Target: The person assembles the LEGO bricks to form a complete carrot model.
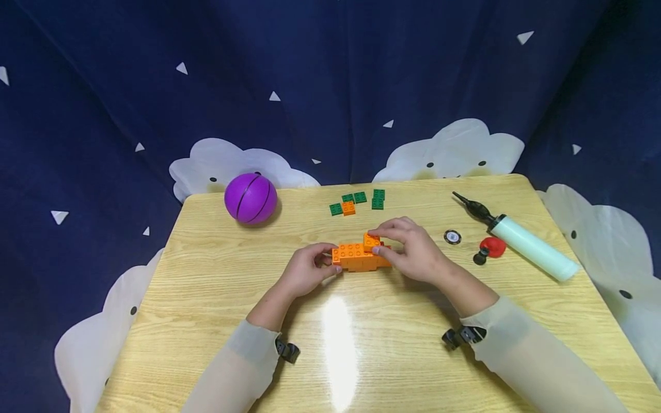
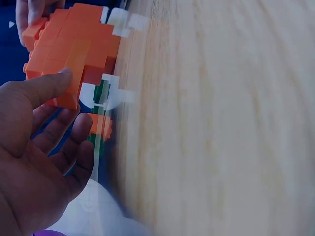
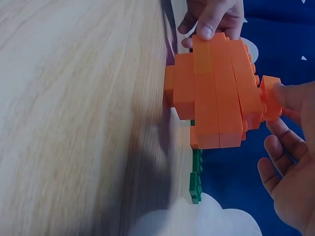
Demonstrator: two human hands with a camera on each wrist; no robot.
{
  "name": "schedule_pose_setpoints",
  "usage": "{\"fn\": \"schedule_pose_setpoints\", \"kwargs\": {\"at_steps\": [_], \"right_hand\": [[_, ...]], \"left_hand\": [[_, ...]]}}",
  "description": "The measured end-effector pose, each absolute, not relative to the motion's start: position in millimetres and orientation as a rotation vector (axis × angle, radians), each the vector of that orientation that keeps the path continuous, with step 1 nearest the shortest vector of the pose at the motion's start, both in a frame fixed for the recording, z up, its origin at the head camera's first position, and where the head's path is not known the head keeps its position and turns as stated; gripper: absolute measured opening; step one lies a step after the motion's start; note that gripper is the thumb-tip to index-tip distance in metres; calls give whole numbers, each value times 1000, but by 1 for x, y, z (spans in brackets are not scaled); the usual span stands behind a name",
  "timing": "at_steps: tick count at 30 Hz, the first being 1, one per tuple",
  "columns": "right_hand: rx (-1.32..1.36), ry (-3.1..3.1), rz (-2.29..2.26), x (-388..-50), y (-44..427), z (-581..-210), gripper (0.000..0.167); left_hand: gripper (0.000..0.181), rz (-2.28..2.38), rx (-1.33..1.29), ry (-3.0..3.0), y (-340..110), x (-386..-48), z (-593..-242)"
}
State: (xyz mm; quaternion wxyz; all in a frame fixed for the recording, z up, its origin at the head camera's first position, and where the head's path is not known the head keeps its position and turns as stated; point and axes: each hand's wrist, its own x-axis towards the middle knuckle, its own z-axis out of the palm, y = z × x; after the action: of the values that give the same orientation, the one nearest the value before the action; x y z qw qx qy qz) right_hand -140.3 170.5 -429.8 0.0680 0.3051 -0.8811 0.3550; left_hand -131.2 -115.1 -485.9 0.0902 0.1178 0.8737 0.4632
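Note:
An orange block structure (image 1: pixel 356 261), several layers tall with studs on top, stands at mid-table. The left hand (image 1: pixel 308 268) grips its left end, thumb (image 2: pixel 51 87) on the near face and fingers behind. Between thumb and fingers the right hand (image 1: pixel 413 249) pinches a small orange block (image 1: pixel 371 241) at the structure's top right; in the right wrist view this block (image 3: pixel 271 97) sits slightly tilted against the studs. Whether it is fully pressed down I cannot tell. The lower layers (image 3: pixel 184 86) are narrower than the middle ones.
Behind the structure lie several green blocks (image 1: pixel 360 197) and one orange block (image 1: pixel 348 208). A purple ball (image 1: pixel 251 198) is at the back left. To the right are a round chip (image 1: pixel 452 237), a red item (image 1: pixel 494 247), a small black piece (image 1: pixel 481 256) and a pale green pump (image 1: pixel 534 246).

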Motion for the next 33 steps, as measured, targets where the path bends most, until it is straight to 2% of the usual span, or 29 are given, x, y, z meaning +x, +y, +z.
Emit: {"fn": "schedule_pose_setpoints", "kwargs": {"at_steps": [33], "right_hand": [[955,-2739,985,-141,167,-429,32]], "left_hand": [[41,1375,317,2595,-113,-132,-482]]}}
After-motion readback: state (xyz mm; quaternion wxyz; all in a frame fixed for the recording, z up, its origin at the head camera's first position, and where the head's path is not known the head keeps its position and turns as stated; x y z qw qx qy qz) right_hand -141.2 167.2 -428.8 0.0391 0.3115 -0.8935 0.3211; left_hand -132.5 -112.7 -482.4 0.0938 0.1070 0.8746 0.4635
